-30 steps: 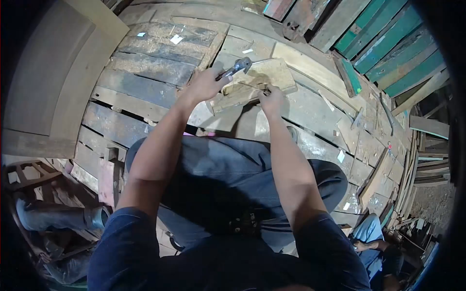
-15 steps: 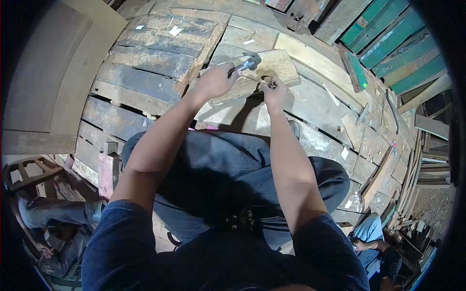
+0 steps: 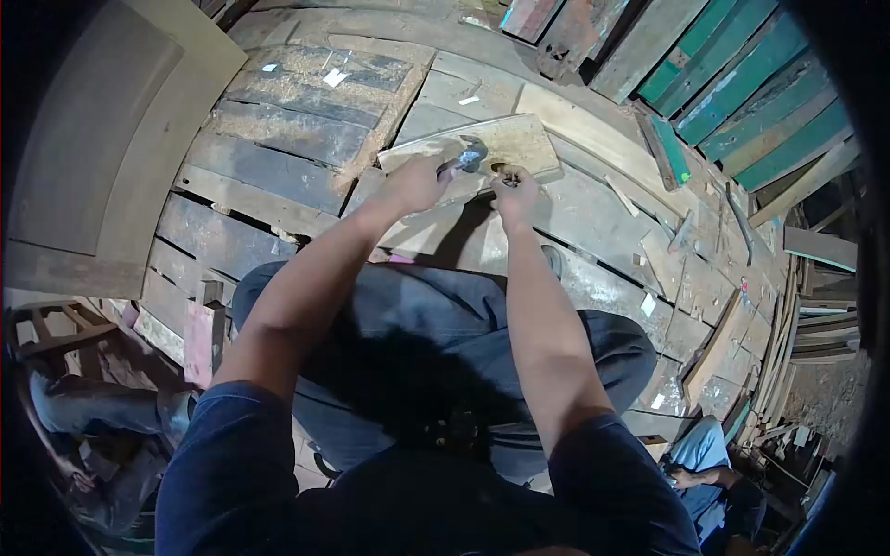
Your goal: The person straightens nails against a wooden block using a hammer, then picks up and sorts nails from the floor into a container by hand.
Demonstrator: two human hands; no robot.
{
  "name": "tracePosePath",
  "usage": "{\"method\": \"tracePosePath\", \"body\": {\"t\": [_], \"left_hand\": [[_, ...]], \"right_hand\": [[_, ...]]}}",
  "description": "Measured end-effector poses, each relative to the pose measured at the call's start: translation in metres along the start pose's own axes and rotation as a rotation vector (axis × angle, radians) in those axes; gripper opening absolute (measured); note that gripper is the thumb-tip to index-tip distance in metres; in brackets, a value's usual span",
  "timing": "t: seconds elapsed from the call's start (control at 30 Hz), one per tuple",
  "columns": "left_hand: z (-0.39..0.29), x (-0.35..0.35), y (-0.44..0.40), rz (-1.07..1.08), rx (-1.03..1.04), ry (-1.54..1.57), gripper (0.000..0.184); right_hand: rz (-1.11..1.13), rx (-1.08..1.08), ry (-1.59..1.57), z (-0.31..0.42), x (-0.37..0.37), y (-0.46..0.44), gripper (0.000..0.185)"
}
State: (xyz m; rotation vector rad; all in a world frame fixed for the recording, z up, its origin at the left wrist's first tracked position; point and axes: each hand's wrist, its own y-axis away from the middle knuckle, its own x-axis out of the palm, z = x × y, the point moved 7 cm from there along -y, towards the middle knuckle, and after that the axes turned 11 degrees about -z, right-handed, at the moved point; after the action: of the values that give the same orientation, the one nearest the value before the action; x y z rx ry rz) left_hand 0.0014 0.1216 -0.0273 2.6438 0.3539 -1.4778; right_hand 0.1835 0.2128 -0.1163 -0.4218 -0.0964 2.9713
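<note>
My left hand is closed around the handle of a hammer, whose dark head is over a short wooden board. The head is slightly blurred. Beside it, my right hand rests at the board's near edge with fingers pinched together. Something small and dark shows at those fingertips, too small to name. The board lies across the plank floor in front of my crossed legs, in a patch of lamplight.
A panelled wooden door is at the left. Green slatted boards stand at the upper right. A pale plank lies beyond the board. Wood scraps and sawdust cover the plank floor. Other people sit at lower left and lower right.
The hammer in my left hand has come down from a raised position to the board. My right hand stays by the board's near edge. The view has shifted slightly.
</note>
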Motion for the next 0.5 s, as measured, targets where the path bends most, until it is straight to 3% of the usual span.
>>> {"method": "tracePosePath", "body": {"t": [0.17,0.23,0.33,0.5], "left_hand": [[0.011,0.009,-0.003,0.033,-0.021,0.066,0.041],[0.015,0.01,-0.004,0.027,-0.035,0.075,0.041],[0.016,0.004,-0.008,0.012,-0.039,0.11,0.041],[0.01,-0.028,-0.014,-0.031,-0.162,0.38,0.039]], "right_hand": [[0.078,-0.112,0.159,0.03,-0.004,0.015,0.021],[0.062,-0.509,0.522,0.055,0.002,0.023,0.023],[0.053,-0.405,0.549,0.056,0.0,0.012,0.022],[-0.233,-0.28,0.749,0.078,-0.05,-0.031,0.023]]}}
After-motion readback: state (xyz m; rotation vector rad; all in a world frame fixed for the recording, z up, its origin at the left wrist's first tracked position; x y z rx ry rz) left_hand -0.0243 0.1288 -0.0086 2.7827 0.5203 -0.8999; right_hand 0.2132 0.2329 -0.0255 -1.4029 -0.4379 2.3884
